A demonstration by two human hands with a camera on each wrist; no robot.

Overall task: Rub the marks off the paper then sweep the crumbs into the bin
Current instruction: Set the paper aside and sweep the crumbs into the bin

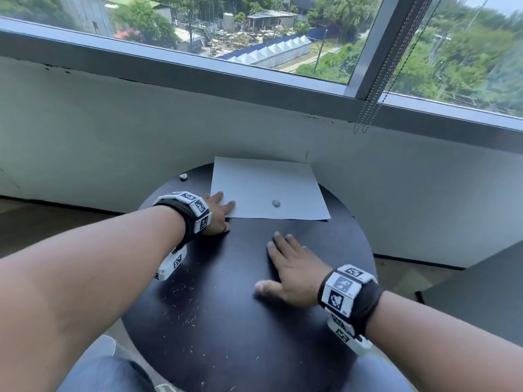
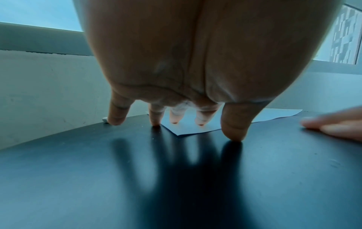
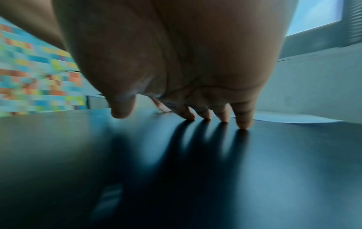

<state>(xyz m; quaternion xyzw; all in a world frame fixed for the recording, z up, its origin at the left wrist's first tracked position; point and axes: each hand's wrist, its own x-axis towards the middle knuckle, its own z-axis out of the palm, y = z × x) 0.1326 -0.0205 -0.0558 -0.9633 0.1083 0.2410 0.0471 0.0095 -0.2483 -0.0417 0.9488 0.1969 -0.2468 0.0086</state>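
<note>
A white sheet of paper (image 1: 266,188) lies at the far side of a round dark table (image 1: 243,329). A small grey eraser (image 1: 276,203) sits on the sheet near its front edge. My left hand (image 1: 219,212) rests flat with straight fingers on the paper's near left corner (image 2: 188,128); two fingertips (image 2: 174,119) press the sheet. My right hand (image 1: 288,264) lies flat and spread on the bare tabletop in front of the paper, fingertips (image 3: 243,122) touching the surface. Pale eraser crumbs (image 1: 184,304) are scattered over the table's near left part. No bin is in view.
A second small pale lump (image 1: 183,176) lies at the table's far left edge. A white wall and a window stand close behind the table, with a bead chain (image 1: 368,108) hanging at the right. A dark surface (image 1: 481,292) is at the right.
</note>
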